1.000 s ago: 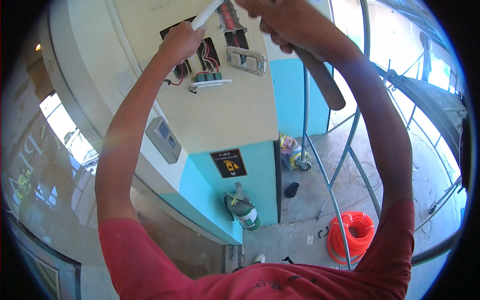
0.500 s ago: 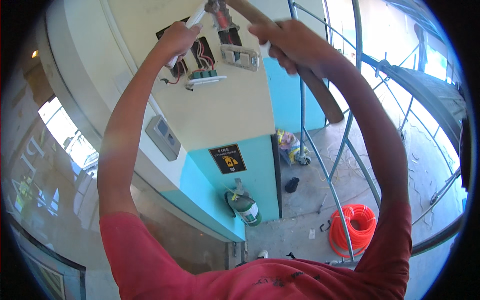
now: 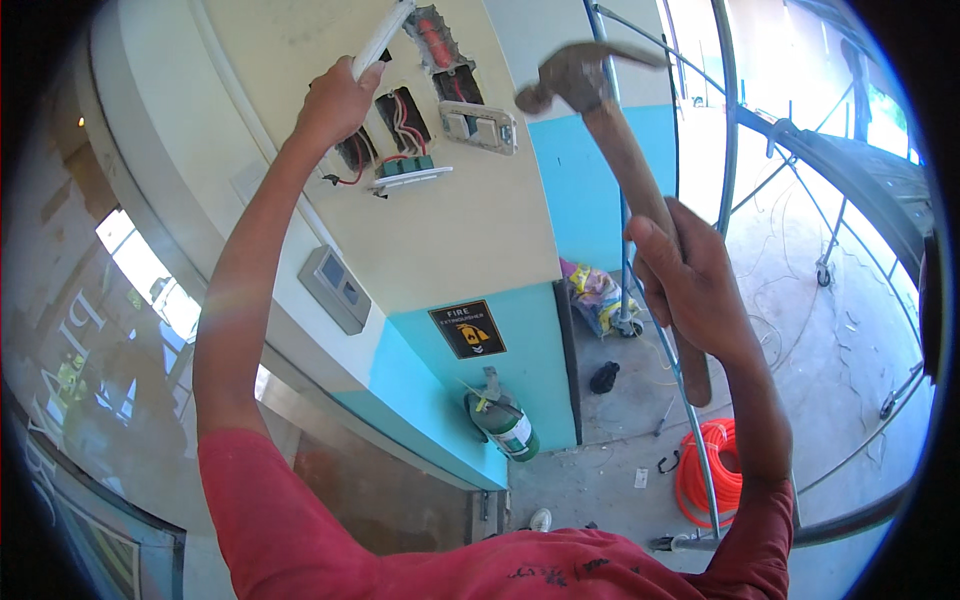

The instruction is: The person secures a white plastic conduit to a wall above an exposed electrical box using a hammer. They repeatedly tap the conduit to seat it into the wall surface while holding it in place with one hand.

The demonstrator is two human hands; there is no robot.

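Note:
My left hand (image 3: 335, 102) is closed around a long, whitish, chisel-like bar (image 3: 384, 38), held slanting up against the cream wall (image 3: 450, 210). The bar's upper end is beside a rough hole (image 3: 435, 42) with orange conduit inside. In my right hand (image 3: 692, 275) is a claw hammer (image 3: 636, 165), gripped by its wooden handle, head up and apart from the wall. Below my left hand, an open wall box (image 3: 404, 118) shows red and white wires. They run to a hanging green-backed switch plate (image 3: 410, 173). Another switch plate (image 3: 480, 127) hangs to its right.
Blue metal scaffolding (image 3: 728, 120) stands close on the right. Lower down are a green fire extinguisher (image 3: 510, 425), its sign (image 3: 467, 329) and a grey wall-mounted device (image 3: 335, 290). A coil of orange tubing (image 3: 708, 475) and a colourful bag (image 3: 598, 298) lie on the floor.
The hammer has swung back from the bar, out to the right and down, its head now upright. My left hand stays near the wall with the bar, slightly lower.

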